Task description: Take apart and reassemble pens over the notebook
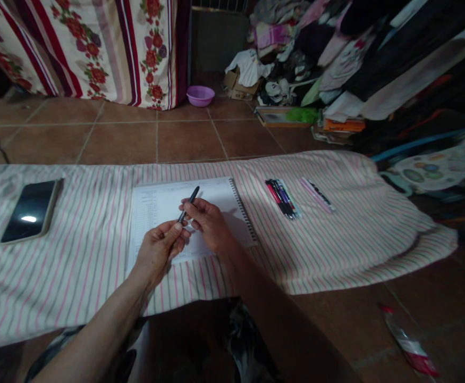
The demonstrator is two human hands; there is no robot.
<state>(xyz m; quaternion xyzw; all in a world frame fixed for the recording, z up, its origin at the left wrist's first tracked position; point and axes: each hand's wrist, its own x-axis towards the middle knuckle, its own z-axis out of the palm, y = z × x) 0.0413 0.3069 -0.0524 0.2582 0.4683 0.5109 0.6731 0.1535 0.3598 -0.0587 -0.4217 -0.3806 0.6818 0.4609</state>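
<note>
Between my two hands a dark pen (pixel 193 196) is held at a slant, its upper end pointing away from me. My left hand (pixel 163 239) pinches the lower end of it between thumb and fingers. Higher up the barrel, the fingers of my right hand (pixel 205 217) are closed round it. Both hands are above a spiral notebook (pixel 216 194) that lies open on the striped cloth, with a printed table along its left side. The notebook's coil runs down its right edge. Part of the page is hidden under my hands.
Right of the notebook lie a row of several pens (pixel 282 199) and a smaller group of pens (pixel 316 194). A phone (pixel 31 210) rests at the left on the striped cloth (pixel 96 239). Beyond are a purple basin (pixel 201 96) and piled clothes; a bottle (pixel 409 343) lies on the floor.
</note>
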